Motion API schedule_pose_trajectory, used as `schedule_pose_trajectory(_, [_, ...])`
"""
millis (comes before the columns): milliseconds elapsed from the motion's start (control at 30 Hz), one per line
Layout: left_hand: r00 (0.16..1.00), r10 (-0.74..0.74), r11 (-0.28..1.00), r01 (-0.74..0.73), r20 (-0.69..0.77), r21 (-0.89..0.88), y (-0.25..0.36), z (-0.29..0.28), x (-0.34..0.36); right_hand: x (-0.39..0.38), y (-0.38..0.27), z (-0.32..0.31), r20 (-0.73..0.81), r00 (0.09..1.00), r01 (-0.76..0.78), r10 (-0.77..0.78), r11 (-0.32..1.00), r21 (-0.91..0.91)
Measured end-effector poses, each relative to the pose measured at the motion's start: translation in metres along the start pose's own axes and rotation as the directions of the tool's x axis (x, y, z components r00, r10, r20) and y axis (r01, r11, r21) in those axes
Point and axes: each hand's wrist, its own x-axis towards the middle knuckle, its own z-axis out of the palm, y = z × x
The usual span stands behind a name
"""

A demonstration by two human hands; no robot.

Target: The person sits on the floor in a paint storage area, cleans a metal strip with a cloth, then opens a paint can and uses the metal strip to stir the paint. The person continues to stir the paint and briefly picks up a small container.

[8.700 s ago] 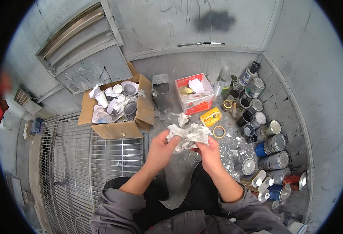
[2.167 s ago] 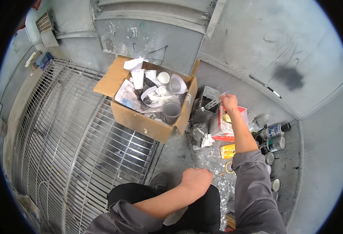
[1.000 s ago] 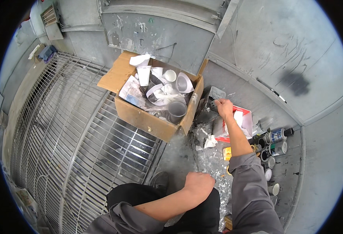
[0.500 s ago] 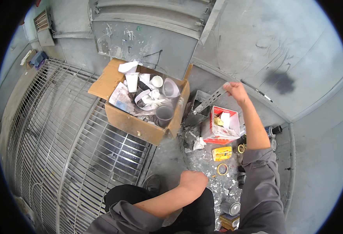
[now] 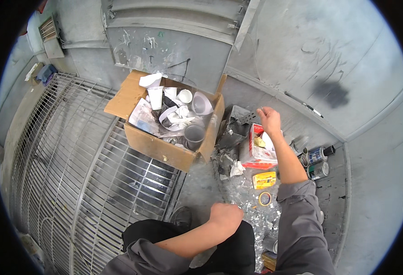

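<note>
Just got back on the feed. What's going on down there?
The person's right hand grips a perforated strip by its upper end, with the lower part at the open mouth of a grey container. I can't tell how deep it reaches. The left hand is at the person's knee, fingers hidden. Left of the container stands a cardboard box full of cups and crumpled paper; to its right, a red-and-white box.
</note>
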Motion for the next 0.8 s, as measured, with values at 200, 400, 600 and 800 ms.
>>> schedule_pose_trajectory(200, [1.000,-0.009,1.000,0.009,-0.005,-0.023,-0.002,0.001,-0.004,-0.041,0.015,0.059,0.152,0.953,-0.253,0.262,0.965,-0.075])
schedule_pose_trajectory(400, [0.999,0.036,0.998,-0.036,-0.007,-0.044,0.000,-0.001,-0.002,-0.043,0.034,0.079,0.183,0.854,-0.507,0.487,0.859,0.076])
schedule_pose_trajectory(600, [0.999,0.036,0.999,-0.036,0.030,-0.010,0.007,0.001,0.007,-0.026,0.040,0.036,0.270,0.705,-0.707,0.655,0.620,0.340])
schedule_pose_trajectory(800, [0.998,0.035,0.999,-0.036,0.048,0.019,0.012,0.005,0.009,0.005,0.045,-0.055,0.301,0.796,-0.598,0.525,0.609,0.520])
